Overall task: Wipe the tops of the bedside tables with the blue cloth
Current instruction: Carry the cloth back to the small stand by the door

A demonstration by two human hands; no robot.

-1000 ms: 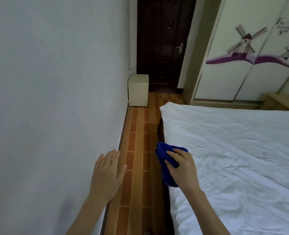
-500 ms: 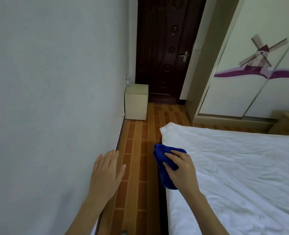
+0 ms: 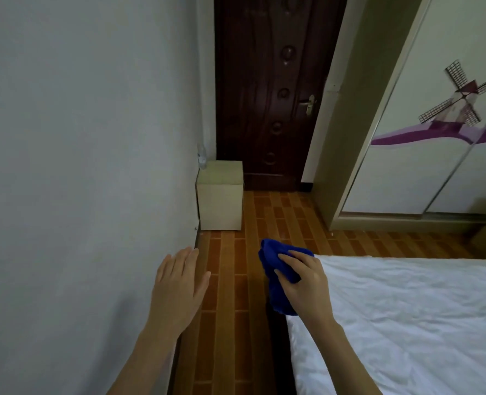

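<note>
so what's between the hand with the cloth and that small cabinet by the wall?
Head view: only bare wood-pattern floor lies between the right hand, gripping the blue cloth, and the bedside table. No obstacles.

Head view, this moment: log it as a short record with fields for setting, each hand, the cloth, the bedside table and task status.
setting: bedroom aisle between grey wall and bed, dark wooden door ahead
left hand: open, empty, fingers spread, next to the wall
right hand: gripping the blue cloth, held over the corner of the bed
bedside table: pale, against the wall by the door, top looks bare
wardrobe: right side, windmill picture on its doors
task status: cloth not yet at the table, no wiping under way
</note>
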